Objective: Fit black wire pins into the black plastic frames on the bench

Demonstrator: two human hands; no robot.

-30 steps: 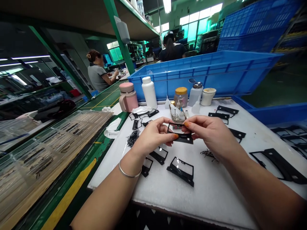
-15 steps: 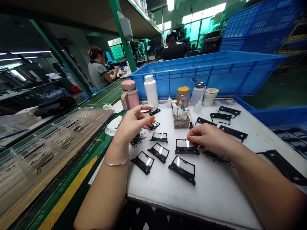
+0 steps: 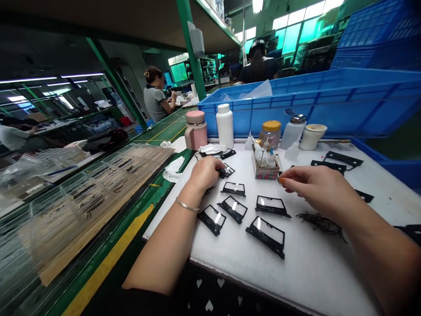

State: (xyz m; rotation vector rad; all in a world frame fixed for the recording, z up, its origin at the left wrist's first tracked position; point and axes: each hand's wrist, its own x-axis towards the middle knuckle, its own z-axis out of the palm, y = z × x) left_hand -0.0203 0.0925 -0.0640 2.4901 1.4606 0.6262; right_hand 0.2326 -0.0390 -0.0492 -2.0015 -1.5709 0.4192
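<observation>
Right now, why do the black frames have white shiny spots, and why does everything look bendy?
In the head view, the clear windows of the black rectangular frames show white glare streaks, probably from the ceiling lights; the green metal shelf post looks tilted, since a wide lens bends the picture's edges.

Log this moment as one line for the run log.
left hand: at black frame | right hand: fingertips beside floral box | nearby: black frames with clear film

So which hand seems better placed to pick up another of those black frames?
Probably the left: the left hand has its fingers right at a small black frame, while the right hand is farther from it, its fingertips near a small patterned box.
</observation>
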